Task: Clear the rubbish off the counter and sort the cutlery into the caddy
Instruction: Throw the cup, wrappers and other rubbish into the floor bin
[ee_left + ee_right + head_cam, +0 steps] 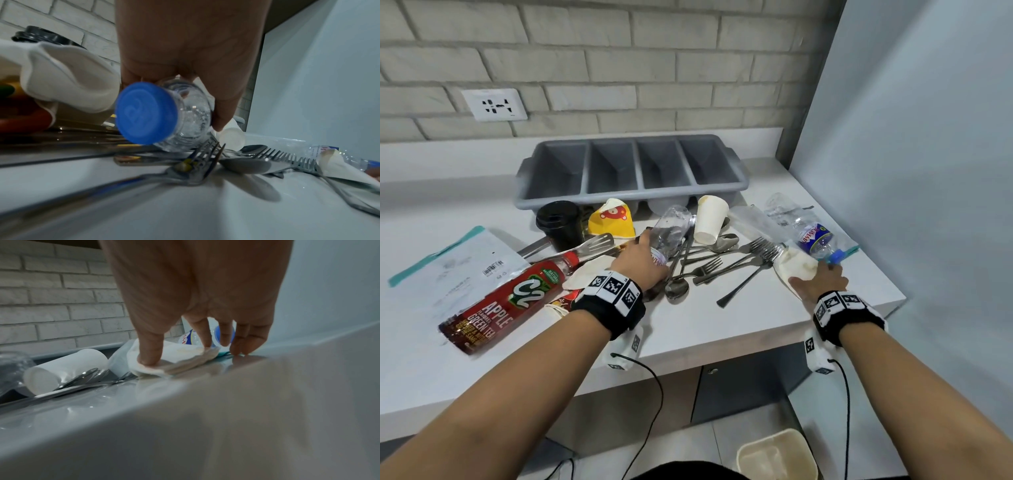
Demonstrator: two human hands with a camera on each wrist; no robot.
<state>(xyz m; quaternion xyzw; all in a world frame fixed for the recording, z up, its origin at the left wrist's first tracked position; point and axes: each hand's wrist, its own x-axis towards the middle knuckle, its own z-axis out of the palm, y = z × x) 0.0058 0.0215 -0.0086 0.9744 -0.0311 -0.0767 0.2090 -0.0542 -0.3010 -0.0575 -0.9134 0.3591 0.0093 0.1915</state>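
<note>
An empty grey four-compartment caddy (pixel 619 198) stands at the back of the white counter (pixel 722 325). In front of it forks (pixel 756 248) and spoons (pixel 676 289) lie in a loose pile. My left hand (pixel 652 255) grips a clear, crumpled plastic bottle (pixel 671 229) near its neck. Its blue cap (pixel 146 112) points at the left wrist camera, just above a fork (pixel 197 162). My right hand (pixel 822 274) pinches a flattened white paper cup (pixel 796 265) near the counter's right edge, thumb (pixel 149 353) on its rim.
A second bottle with a blue label (pixel 813 240), a white paper cup on its side (pixel 709 219), a black lidded cup (pixel 560 222), a yellow crumpled cup (pixel 613 219), metal tongs (pixel 585 245), a C2 tea bottle (pixel 506 301) and a mailer bag (pixel 448 267) crowd the counter. A wall (pixel 928 171) bounds the right side.
</note>
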